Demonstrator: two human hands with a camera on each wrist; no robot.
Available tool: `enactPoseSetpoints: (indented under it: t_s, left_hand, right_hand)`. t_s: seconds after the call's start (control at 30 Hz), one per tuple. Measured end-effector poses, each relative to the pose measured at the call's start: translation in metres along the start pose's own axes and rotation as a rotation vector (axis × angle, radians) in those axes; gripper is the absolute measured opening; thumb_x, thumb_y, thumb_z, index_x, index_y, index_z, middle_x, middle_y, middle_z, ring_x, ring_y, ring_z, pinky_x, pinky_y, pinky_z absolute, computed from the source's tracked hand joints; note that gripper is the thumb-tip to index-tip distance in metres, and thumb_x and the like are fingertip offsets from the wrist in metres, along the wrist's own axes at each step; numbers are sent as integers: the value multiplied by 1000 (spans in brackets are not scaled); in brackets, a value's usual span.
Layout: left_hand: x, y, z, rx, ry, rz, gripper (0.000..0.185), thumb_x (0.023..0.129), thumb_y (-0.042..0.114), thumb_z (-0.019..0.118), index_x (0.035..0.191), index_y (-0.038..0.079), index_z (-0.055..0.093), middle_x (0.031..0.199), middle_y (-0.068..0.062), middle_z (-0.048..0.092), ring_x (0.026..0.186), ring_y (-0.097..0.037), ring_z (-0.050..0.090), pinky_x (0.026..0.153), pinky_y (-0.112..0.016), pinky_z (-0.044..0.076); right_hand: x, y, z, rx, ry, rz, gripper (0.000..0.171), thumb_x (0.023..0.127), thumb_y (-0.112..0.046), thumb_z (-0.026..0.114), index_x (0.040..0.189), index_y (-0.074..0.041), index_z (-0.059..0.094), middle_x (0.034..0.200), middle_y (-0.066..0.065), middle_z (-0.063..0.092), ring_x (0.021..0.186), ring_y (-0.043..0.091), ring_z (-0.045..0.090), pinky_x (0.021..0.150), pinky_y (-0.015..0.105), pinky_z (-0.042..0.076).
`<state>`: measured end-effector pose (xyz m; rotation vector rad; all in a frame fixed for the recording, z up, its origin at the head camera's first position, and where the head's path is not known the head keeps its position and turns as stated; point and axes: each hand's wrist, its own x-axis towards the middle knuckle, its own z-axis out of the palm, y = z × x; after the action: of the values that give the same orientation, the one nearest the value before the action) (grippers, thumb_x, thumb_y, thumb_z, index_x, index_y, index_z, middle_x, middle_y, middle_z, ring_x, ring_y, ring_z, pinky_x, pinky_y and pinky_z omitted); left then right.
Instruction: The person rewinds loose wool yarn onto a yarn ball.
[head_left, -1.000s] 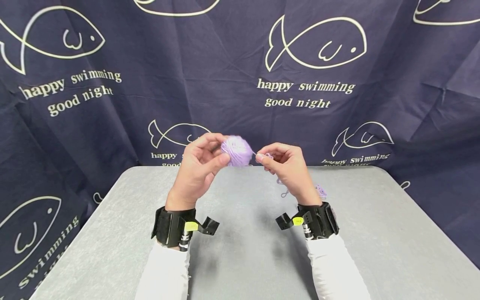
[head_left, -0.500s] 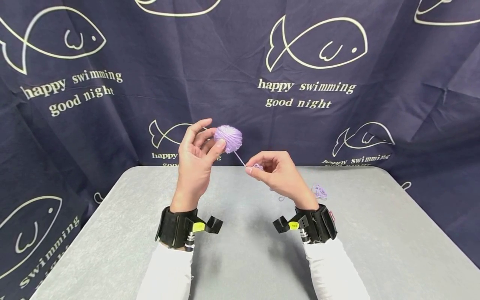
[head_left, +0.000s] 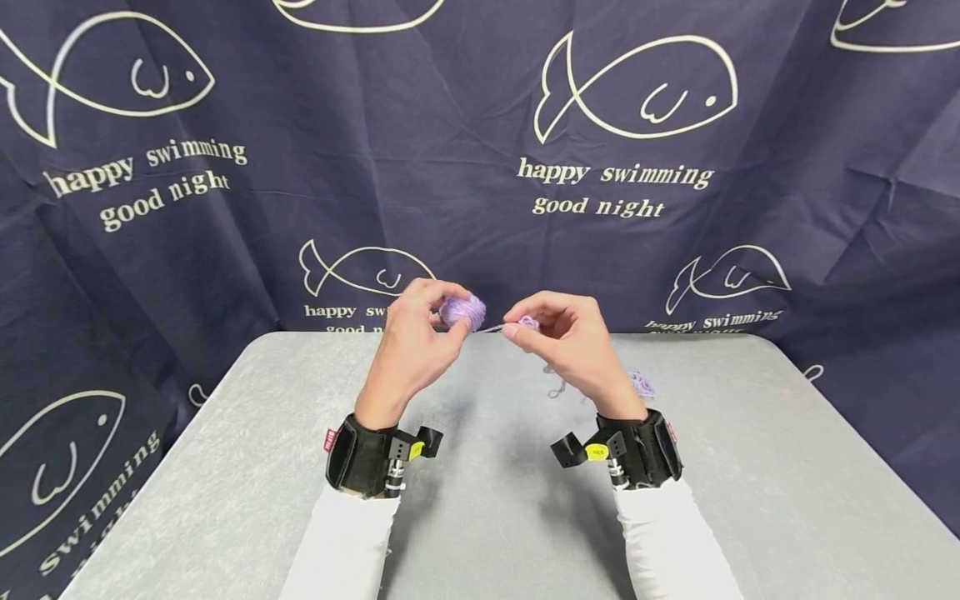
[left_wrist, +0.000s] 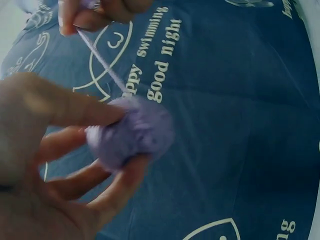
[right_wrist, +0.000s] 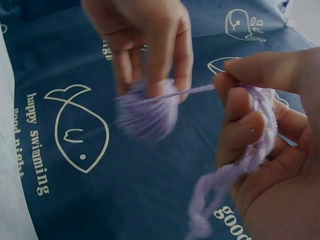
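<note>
My left hand (head_left: 420, 329) holds a small lilac yarn ball (head_left: 462, 310) (left_wrist: 131, 132) (right_wrist: 147, 112) between thumb and curled fingers, raised above the far edge of the grey table (head_left: 480, 492). A taut strand (head_left: 491, 327) (left_wrist: 102, 60) (right_wrist: 185, 91) runs from the ball to my right hand (head_left: 558, 333), which pinches it and has loose yarn looped over its fingers (right_wrist: 250, 150). The two hands are close together, a few centimetres apart. More lilac yarn trails down from the right hand to a small heap (head_left: 641, 383) on the table.
A dark blue cloth backdrop (head_left: 480, 150) printed with white fish and words hangs right behind the table. Black wrist straps with cameras (head_left: 367, 454) sit on both forearms. The table's rounded far corners and side edges are in view.
The left hand has come down with the ball from its raised position and moved toward the right hand. The strand between them is shorter now.
</note>
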<state>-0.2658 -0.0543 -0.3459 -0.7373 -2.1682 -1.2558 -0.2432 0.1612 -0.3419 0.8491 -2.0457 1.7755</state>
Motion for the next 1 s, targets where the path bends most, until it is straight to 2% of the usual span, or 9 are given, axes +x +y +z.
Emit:
enactPoseSetpoints:
  t_s: [0.17, 0.3, 0.43, 0.53, 0.63, 0.7, 0.87, 0.93, 1.0]
  left_hand:
    - [-2, 0, -2, -39, -288, 1, 26, 81, -1, 76, 107, 5, 72, 104, -6, 67, 92, -18, 64, 78, -29, 59]
    - [-3, 2, -3, -152, -485, 12, 34, 82, -3, 76, 115, 2, 70, 112, -6, 69, 96, -19, 66, 81, -31, 60]
    - [-3, 7, -6, -370, -614, 23, 34, 82, -7, 77, 115, 0, 69, 112, -8, 69, 97, -22, 67, 82, -36, 61]
    - [-3, 11, -9, -578, -648, 34, 35, 82, -10, 76, 115, -5, 67, 112, -11, 68, 101, -26, 67, 83, -41, 61]
    - [-3, 15, -11, -774, -610, 43, 37, 82, -14, 74, 116, -12, 63, 112, -12, 66, 102, -26, 66, 84, -43, 60]
    - [-3, 17, -11, -876, -535, 54, 37, 81, -15, 73, 116, -14, 61, 112, -11, 67, 102, -24, 66, 85, -40, 60]
    - [0, 21, -8, -989, -227, 81, 36, 79, -18, 67, 110, -1, 69, 108, -8, 70, 98, -20, 68, 84, -29, 58]
    - [2, 23, -5, -1010, -93, 51, 39, 79, -19, 65, 109, 6, 71, 105, -7, 71, 95, -19, 68, 82, -26, 58]
    - [4, 24, -3, -1014, 30, 8, 39, 79, -19, 65, 107, 7, 71, 101, -6, 71, 91, -17, 67, 79, -25, 58]
  right_hand:
    - [0, -1, -6, 83, 131, -8, 19, 87, -1, 77, 99, 12, 68, 65, 3, 57, 56, 14, 47, 48, 24, 37]
    - [2, -1, -10, 164, 198, -20, 22, 86, 3, 76, 99, 17, 65, 65, 2, 57, 55, 13, 45, 49, 22, 37]
    - [3, 1, -12, 188, 222, -10, 16, 86, 4, 75, 98, 13, 68, 68, 2, 62, 56, 12, 45, 50, 22, 38]
    - [3, 3, -13, 191, 212, 2, 14, 87, 4, 76, 98, 10, 70, 71, 3, 63, 56, 13, 45, 51, 22, 37]
    - [3, 6, -12, 174, 183, 12, 14, 87, 2, 76, 99, 8, 71, 69, 2, 60, 56, 13, 44, 51, 24, 37]
    - [3, 7, -11, 156, 157, 22, 12, 88, 1, 76, 98, 6, 72, 69, 2, 59, 57, 13, 44, 51, 24, 38]
    - [3, 9, -6, 67, 78, 59, 7, 88, 2, 74, 95, 1, 73, 69, 1, 62, 58, 13, 51, 51, 22, 41]
    - [3, 9, -4, 23, 40, 66, 7, 88, 1, 75, 95, -1, 73, 68, 2, 62, 56, 14, 51, 48, 23, 38]
    - [3, 8, -1, -11, 1, 61, 6, 89, -1, 75, 94, -2, 74, 67, 4, 60, 54, 15, 48, 44, 25, 33]
